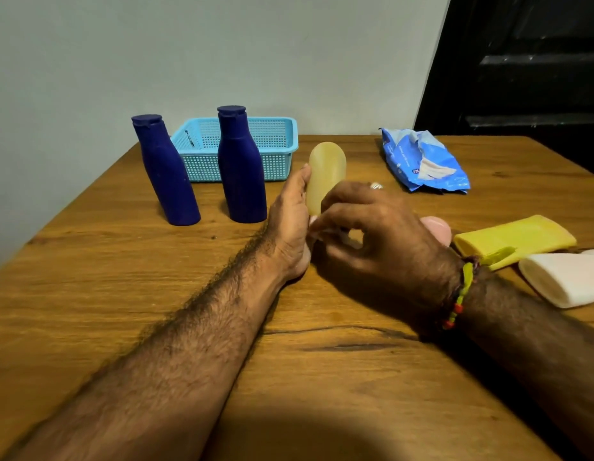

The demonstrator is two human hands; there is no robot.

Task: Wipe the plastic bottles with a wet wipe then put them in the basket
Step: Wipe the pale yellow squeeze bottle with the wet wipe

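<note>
**Both hands on a pale bottle, mid-table**

Two forearms reach in from the near edge of the wooden tabletop [122, 294], and we follow them to the centre. Our left hand [290, 224] grips the pale amber bottle [325, 174] from its left side, long axis upright and leaning slightly away. Our right hand [372, 227], just to the bottle's right and touching its lower part, has its fingers curled, seemingly pinching something white; we judge it a wipe, though it is mostly hidden.

The blue basket [272, 141] sits at the far edge, beyond and left of the bottle, so the left hand is nearer. Two dark blue bottles [245, 171] stand before it. A wipes packet [422, 161] lies far right; a yellow bottle [515, 237] and white bottle [565, 277] lie at the right edge. A plain wall rises behind.
</note>
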